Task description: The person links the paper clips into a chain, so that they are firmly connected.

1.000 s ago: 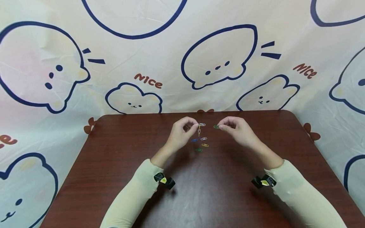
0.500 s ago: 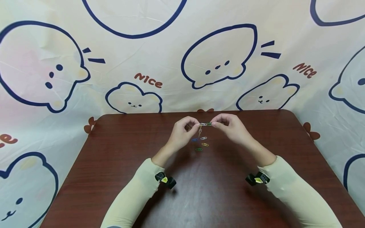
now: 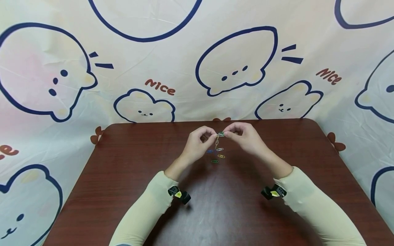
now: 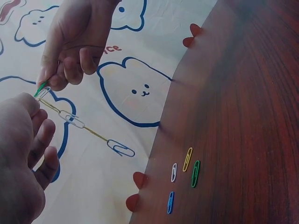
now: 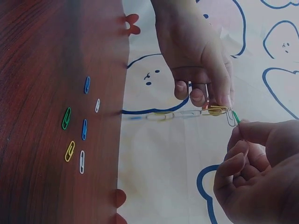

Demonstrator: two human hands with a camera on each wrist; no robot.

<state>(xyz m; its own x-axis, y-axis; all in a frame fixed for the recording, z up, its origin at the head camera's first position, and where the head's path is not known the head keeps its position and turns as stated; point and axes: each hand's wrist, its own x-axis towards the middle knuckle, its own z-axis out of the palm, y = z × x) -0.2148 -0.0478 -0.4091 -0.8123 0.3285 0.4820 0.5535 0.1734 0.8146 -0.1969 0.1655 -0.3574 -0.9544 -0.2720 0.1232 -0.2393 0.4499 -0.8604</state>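
Observation:
My left hand [image 3: 198, 143] pinches a white paperclip [image 4: 44, 93] by its end. From it hangs a chain of paperclips: yellow [image 4: 49, 105], white [image 4: 71, 118], yellow [image 4: 96, 133], then blue [image 4: 121, 148] at the bottom. Between thumb and forefinger, my right hand [image 3: 247, 138] holds a green paperclip [image 5: 236, 116]. Its tip meets the pinched white paperclip [image 5: 230, 117]; whether the two are hooked together cannot be told. Both hands are raised above the far part of the table, fingertips almost touching.
Below the hands, loose paperclips lie on the brown table [image 3: 215, 205]: blue [image 4: 171, 202], white [image 4: 174, 172], yellow [image 4: 188, 159] and green [image 4: 195, 174]. The right wrist view shows another blue paperclip [image 5: 87, 85] and a small white paperclip [image 5: 97, 105]. A printed cloth [image 3: 184, 68] hangs behind the table.
My right hand has moved left, bringing the green paperclip from apart to overlapping the white one. My left hand has shifted slightly right with the hanging chain.

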